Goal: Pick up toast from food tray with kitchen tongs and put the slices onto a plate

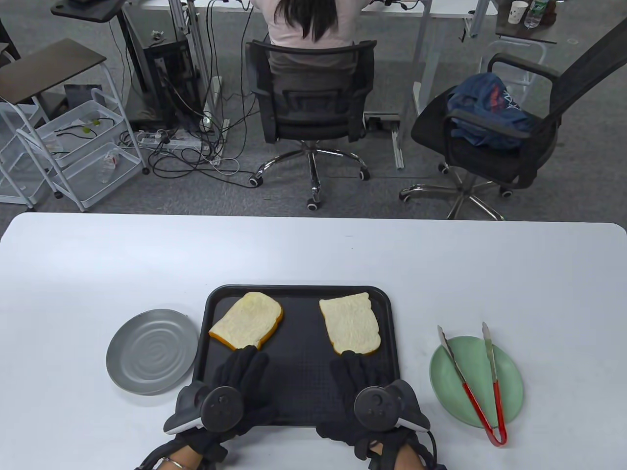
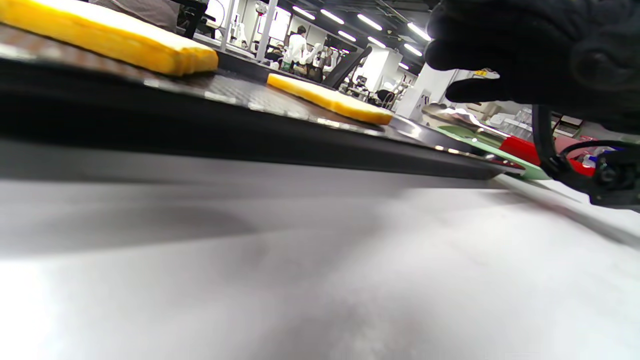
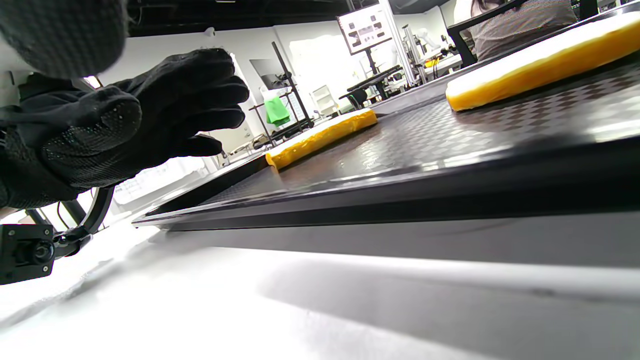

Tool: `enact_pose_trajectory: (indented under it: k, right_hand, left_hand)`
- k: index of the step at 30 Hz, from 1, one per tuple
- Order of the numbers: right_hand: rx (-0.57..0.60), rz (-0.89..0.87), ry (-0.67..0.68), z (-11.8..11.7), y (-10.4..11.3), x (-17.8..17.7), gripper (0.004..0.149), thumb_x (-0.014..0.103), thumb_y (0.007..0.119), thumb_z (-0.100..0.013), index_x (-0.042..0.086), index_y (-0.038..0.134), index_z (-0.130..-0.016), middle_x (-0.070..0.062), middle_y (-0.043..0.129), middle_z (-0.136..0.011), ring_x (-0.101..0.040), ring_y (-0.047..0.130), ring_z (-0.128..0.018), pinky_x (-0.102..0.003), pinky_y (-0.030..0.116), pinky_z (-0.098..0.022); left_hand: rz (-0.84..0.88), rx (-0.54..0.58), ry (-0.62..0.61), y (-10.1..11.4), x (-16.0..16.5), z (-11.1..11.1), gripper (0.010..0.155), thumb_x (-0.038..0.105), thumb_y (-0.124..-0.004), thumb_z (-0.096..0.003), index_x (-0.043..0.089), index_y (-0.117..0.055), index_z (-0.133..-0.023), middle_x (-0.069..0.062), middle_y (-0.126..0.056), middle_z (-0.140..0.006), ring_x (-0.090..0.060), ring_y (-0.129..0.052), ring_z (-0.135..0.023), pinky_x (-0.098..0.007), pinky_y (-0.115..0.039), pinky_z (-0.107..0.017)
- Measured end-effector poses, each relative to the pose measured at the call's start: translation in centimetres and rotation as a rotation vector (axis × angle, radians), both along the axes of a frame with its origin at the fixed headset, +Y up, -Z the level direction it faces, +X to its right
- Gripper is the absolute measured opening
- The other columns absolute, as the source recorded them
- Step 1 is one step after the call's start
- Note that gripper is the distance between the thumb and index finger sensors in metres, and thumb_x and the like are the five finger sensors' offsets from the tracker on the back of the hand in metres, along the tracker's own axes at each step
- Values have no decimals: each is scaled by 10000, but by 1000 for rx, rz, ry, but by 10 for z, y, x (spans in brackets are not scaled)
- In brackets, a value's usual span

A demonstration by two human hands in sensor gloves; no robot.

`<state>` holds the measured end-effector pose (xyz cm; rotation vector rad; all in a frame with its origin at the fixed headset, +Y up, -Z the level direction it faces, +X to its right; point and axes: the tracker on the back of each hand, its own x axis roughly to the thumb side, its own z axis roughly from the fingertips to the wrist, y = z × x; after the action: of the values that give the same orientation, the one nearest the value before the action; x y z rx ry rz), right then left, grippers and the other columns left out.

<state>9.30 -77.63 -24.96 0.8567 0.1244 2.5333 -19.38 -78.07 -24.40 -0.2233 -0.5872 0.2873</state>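
Observation:
Two slices of toast lie on the black food tray (image 1: 303, 342): one at the back left (image 1: 247, 320), one at the back right (image 1: 350, 323). The red-handled kitchen tongs (image 1: 456, 364) rest across the green plate (image 1: 475, 362), right of the tray, with nothing touching them. My left hand (image 1: 245, 364) lies flat on the tray, fingertips at the near edge of the left slice. Placed the same way, my right hand (image 1: 355, 367) lies just below the right slice. Neither hand holds anything. The left wrist view shows the tray (image 2: 250, 135), both slices (image 2: 115, 37) (image 2: 330, 100) and the tongs (image 2: 515, 147) from table level.
A grey metal plate (image 1: 152, 351) sits left of the tray. Beyond the table's far edge are two office chairs (image 1: 313, 107) (image 1: 494, 132), one with a person seated, and a white wire cart (image 1: 73, 152).

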Motion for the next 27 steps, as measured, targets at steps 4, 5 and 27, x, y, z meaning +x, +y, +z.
enact_pose_trajectory:
  k: [4, 5, 27]
  right_hand:
    - [-2, 4, 1, 0, 0, 0, 1105, 661, 787, -372, 52, 133, -1022, -336, 80, -1033, -600, 176, -903, -831, 309, -508]
    - [-2, 4, 0, 0, 0, 0, 1104, 661, 786, -372, 52, 133, -1021, -336, 80, -1033, -599, 176, -904, -831, 309, -508]
    - [-24, 9, -2, -2, -2, -1, 1106, 654, 791, -372, 56, 125, -1020, -332, 70, -1033, -598, 161, -905, -835, 295, -507]
  left_hand:
    - [-1, 2, -1, 0, 0, 0, 1027, 724, -487, -630, 97, 65, -1227, -299, 37, -1267, -599, -127, -1154, -742, -320, -844]
    - [0, 2, -1, 0, 0, 0, 1026, 725, -487, -630, 101, 66, -1227, -298, 38, -1267, -599, -127, -1154, -742, -321, -844]
    - [-7, -14, 8, -3, -2, -2, 1027, 722, -489, -631, 93, 64, -1226, -304, 33, -1265, -603, -133, -1151, -741, -324, -842]
